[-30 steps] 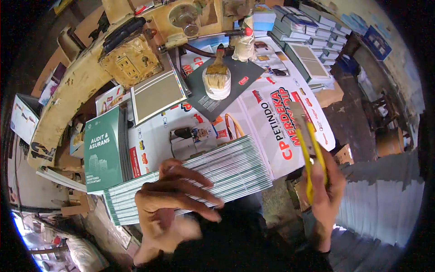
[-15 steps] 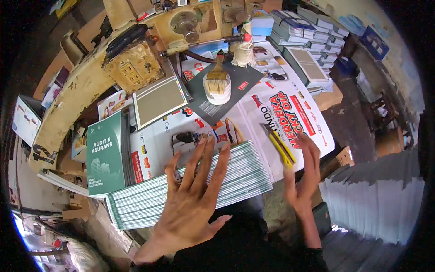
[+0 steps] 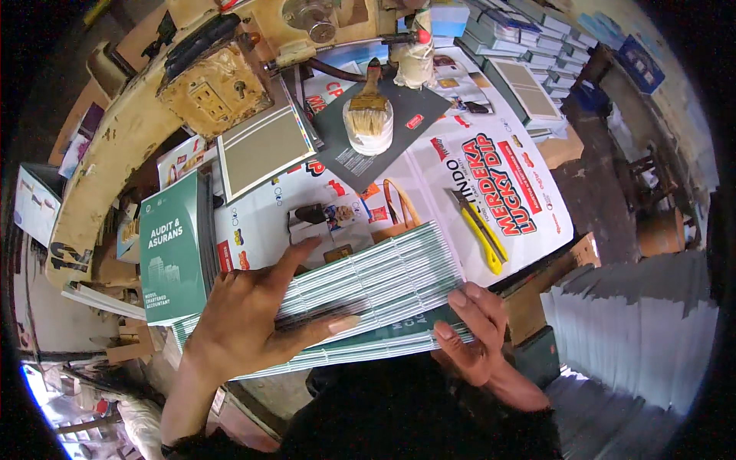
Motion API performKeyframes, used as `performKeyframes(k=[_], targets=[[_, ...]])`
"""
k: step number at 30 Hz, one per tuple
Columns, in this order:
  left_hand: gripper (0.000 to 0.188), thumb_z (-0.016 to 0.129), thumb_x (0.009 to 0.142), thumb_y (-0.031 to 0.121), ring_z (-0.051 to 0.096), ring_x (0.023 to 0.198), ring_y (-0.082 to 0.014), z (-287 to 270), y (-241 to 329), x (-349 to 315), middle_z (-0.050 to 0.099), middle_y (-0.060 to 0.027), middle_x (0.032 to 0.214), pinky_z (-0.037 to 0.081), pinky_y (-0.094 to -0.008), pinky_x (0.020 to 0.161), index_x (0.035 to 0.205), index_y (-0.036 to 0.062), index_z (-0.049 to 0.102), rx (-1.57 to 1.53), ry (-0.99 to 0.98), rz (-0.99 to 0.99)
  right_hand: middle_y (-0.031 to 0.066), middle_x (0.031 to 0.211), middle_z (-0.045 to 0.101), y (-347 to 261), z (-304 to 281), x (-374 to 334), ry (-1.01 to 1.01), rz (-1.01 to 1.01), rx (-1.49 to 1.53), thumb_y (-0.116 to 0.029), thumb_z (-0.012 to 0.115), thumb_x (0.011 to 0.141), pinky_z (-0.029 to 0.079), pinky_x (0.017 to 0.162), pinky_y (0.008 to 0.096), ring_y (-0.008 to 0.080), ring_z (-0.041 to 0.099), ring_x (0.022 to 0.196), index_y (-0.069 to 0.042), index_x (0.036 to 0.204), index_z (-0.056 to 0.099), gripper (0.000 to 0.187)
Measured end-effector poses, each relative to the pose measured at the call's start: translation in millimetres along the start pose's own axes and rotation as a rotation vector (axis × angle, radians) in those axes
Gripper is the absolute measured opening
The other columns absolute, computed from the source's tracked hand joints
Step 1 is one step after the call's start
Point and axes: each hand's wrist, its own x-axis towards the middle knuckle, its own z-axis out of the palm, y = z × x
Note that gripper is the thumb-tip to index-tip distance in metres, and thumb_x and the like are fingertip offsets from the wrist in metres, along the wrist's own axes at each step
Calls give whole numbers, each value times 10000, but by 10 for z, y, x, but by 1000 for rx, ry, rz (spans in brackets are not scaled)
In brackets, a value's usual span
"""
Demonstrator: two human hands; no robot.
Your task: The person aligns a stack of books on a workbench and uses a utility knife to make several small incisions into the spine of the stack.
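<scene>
A row of green-covered booklets stands close together, white page edges and green spines upward, along the near side of the table. At the right end, the near booklets have parted from the rest, and a green cover shows in the gap. My right hand grips that end, thumb on the near part and fingers on the far part. My left hand lies over the left part of the row, thumb and index finger spread apart; its other fingers are partly hidden. A yellow utility knife lies beyond my right hand.
A pile of green booklets stands at the left. Behind are a white tub with a brush across it, a dark sheet, and a worn cream machine. Stacked booklets fill the far right.
My right hand has moved from beside the knife onto the row's right end. My left hand has shifted left from its flat, spread pose. The row has split open at the right.
</scene>
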Motion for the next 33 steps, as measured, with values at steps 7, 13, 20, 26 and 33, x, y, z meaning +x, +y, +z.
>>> performKeyframes(k=[7,13,20,26,33], targets=[[778,700,842,527,697,761,-443,30,-40,-9,707,-227,956,563,-505,724,1367,4,461,22,45,30,162,1210,669,-8,-70,88,-99,-23,-43,-96,778,784,473,964,454,326,566,1215,12,1063,659,322],[772,655,884,496,694,803,-457,12,-3,-13,693,-272,937,558,-515,744,1433,16,399,16,-6,-38,167,1200,676,37,-53,164,-169,7,50,-79,754,786,464,966,476,329,583,1206,-18,971,661,217],[800,661,877,504,693,798,-457,16,-8,-5,697,-263,945,557,-515,738,1469,49,372,25,13,-33,189,1298,605,49,-100,13,-169,-109,-9,-136,789,726,424,901,477,368,539,1226,-20,1087,586,430],[779,661,880,491,694,831,-456,-28,25,24,696,-273,976,553,-519,750,1473,75,376,-9,-91,-127,114,1221,680,-13,-108,15,-110,-69,-81,-115,755,805,450,857,395,271,621,1099,-80,994,696,201],[608,623,919,437,693,843,-452,19,-42,50,694,-275,986,551,-514,765,1377,57,498,-20,28,-45,104,1245,673,-46,-161,493,-331,-109,-346,-135,691,895,461,798,276,159,649,1030,-84,1175,660,287]])
